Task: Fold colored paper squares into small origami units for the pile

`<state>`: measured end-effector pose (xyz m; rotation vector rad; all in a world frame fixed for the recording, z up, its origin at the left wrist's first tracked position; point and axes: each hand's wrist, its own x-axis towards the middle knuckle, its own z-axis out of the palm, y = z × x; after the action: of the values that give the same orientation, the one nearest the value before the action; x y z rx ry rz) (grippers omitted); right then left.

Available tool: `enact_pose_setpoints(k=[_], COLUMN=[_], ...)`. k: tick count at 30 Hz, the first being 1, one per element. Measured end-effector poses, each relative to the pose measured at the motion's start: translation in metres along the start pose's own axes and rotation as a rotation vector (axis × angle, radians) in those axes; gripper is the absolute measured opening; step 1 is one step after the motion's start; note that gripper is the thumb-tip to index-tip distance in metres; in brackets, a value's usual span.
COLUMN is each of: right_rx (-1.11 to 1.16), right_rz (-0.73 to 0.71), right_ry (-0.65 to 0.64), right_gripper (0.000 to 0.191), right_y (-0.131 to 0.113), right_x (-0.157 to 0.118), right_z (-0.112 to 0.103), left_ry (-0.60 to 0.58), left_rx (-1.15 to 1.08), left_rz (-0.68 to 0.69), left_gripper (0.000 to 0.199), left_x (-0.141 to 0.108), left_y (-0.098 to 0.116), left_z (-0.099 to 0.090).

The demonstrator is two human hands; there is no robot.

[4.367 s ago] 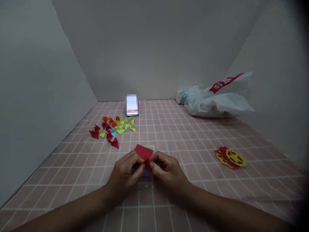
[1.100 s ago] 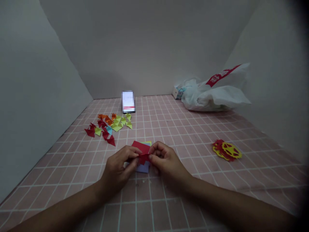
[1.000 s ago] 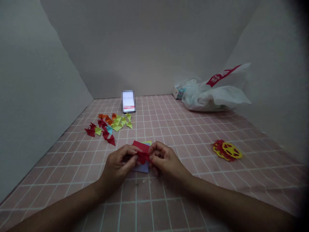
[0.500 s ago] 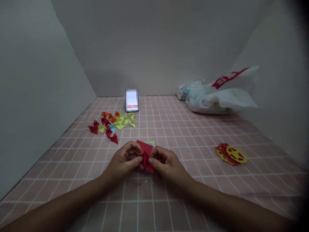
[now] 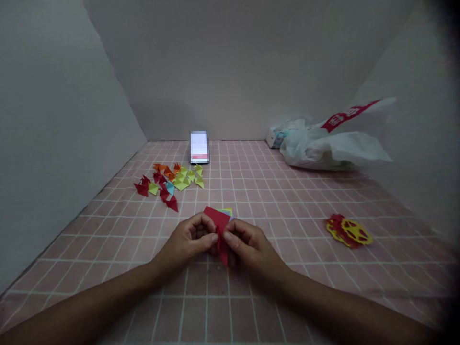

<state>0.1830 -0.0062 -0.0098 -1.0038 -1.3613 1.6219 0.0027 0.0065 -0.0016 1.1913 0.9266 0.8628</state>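
Observation:
Between my hands is a small folded piece of red paper (image 5: 222, 249), its pointed end hanging toward me. My left hand (image 5: 197, 235) pinches it from the left with thumb and fingers. From the right, my right hand (image 5: 245, 239) pinches the same piece, its thumb close to the left thumb. Just behind the fingers lies a stack of paper squares (image 5: 217, 215), red on top, with yellow and blue edges showing at the right. My fingers hide part of the stack and of the folded piece.
Several folded paper figures (image 5: 181, 181) in red, orange, yellow and blue lie at the back left. Behind them stands a phone (image 5: 199, 146). A white plastic bag (image 5: 316, 149) rests beside a box (image 5: 276, 138) at the back right. Red and yellow cutouts (image 5: 350, 232) lie at right.
The red piece has turned slightly and its lower tip now hangs longer and narrower. Both hands keep their pinch. The whole view has shifted a little.

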Motion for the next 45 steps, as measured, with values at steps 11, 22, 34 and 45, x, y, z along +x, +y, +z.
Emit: enact_pose_setpoints(k=[11, 22, 34, 45], right_rx=[0.123, 0.049, 0.015, 0.028], right_rz=[0.05, 0.063, 0.048, 0.041], right_ry=[-0.038, -0.007, 0.027, 0.031], right_gripper=[0.021, 0.017, 0.013, 0.013], right_y=[0.005, -0.003, -0.003, -0.006], right_x=[-0.001, -0.002, -0.001, 0.0], right_z=[0.002, 0.003, 0.004, 0.003], left_ry=[-0.018, -0.041, -0.067, -0.091], left_rx=[0.024, 0.126, 0.135, 0.116], left_rz=[-0.043, -0.032, -0.027, -0.043], left_gripper=[0.022, 0.016, 0.017, 0.019], left_x=[-0.001, -0.004, -0.004, -0.005], left_y=[0.002, 0.003, 0.002, -0.001], left_z=[0.0, 0.002, 0.001, -0.001])
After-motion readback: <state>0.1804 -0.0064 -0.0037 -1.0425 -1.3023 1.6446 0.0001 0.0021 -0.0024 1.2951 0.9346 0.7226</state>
